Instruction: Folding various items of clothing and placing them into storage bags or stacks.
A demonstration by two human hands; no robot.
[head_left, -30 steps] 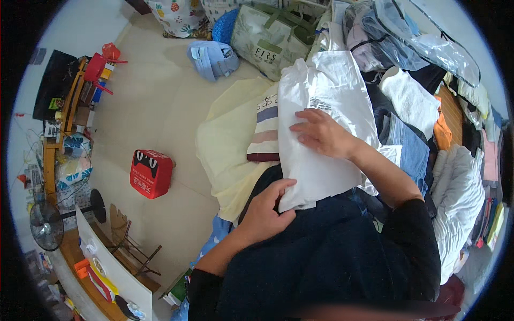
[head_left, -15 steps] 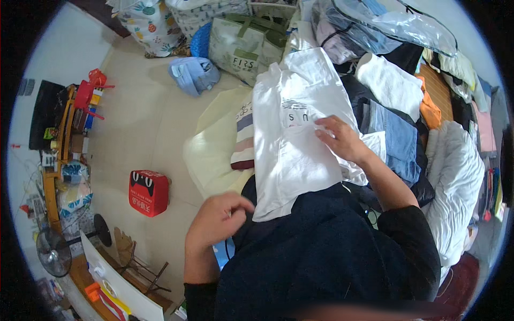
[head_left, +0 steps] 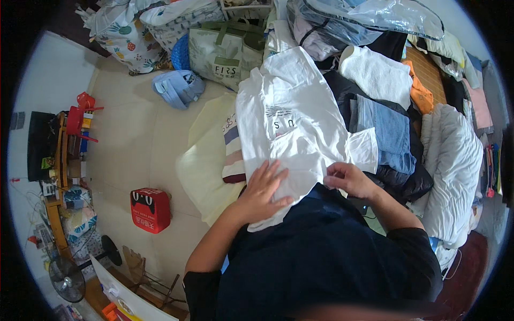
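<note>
In the head view, the white printed shirt [head_left: 292, 142] lies before the person, its near end against their dark clothing [head_left: 321, 251]. The left hand [head_left: 262, 192], off the cloth half a second ago, now rests spread on the shirt's near left part. The right hand [head_left: 350, 181] has left the print for the shirt's near right edge, fingers curled; whether they pinch it cannot be told. Both hands thus seem to control the shirt's near end. Folded jeans [head_left: 383, 131] lie right of the shirt, striped cloth [head_left: 233, 152] left.
</note>
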